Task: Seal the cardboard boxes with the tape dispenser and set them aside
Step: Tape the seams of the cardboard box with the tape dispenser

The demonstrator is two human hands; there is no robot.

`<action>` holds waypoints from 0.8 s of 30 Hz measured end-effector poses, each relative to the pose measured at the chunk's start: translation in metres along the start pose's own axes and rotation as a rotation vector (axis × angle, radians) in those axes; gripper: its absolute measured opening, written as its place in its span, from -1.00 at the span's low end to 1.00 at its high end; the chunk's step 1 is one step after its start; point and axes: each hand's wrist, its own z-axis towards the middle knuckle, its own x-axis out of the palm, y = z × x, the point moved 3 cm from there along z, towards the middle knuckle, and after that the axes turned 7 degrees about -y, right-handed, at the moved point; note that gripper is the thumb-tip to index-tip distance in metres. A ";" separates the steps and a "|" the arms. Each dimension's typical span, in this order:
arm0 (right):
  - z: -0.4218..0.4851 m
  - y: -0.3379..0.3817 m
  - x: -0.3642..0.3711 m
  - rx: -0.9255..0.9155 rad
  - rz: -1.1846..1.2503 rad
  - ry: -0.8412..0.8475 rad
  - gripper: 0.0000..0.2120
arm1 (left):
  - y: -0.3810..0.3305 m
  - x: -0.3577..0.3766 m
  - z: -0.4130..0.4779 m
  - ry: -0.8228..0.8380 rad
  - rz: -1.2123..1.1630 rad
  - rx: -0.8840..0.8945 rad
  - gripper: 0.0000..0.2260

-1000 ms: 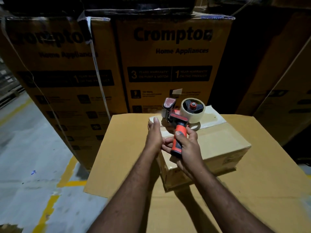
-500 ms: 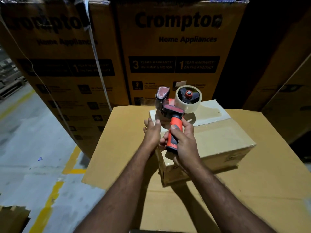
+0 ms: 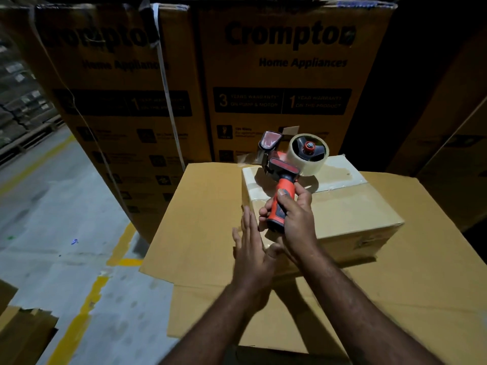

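Small pale cardboard box [image 3: 342, 214] at frame centre, sitting on a large flat brown carton [image 3: 200, 219].

Right hand [image 3: 292, 219] clenched round the handle of the red-and-black tape dispenser with clear roll [image 3: 286, 167], held over the box's far-left corner. Left hand [image 3: 250, 248] flat, fingers straight, grasping nothing, along the box's left face.

Risk: the loose tape tail at the blade may fold on itself. The box may also slide, since it is only lightly braced.

Versus 1.0 s ago: the left hand has dropped from the top edge to the side face.
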 end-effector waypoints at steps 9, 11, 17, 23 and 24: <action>0.002 0.015 -0.014 0.079 -0.037 -0.011 -0.62 | -0.037 -0.055 0.013 0.328 0.565 0.076 -0.12; -0.001 0.029 -0.024 0.034 -0.098 -0.013 -0.61 | -0.065 -0.086 0.018 0.153 0.540 0.008 -0.31; -0.030 0.080 -0.048 -0.120 -0.298 -0.025 -0.58 | -0.132 -0.079 0.057 0.060 -0.662 -0.487 -0.49; -0.068 0.105 -0.094 -0.353 -0.889 -0.123 -0.49 | -0.171 -0.032 0.110 0.421 -0.982 -0.807 -0.25; -0.072 0.107 -0.103 -0.381 -0.965 -0.146 -0.47 | -0.176 -0.024 0.113 0.479 -0.919 -0.804 -0.29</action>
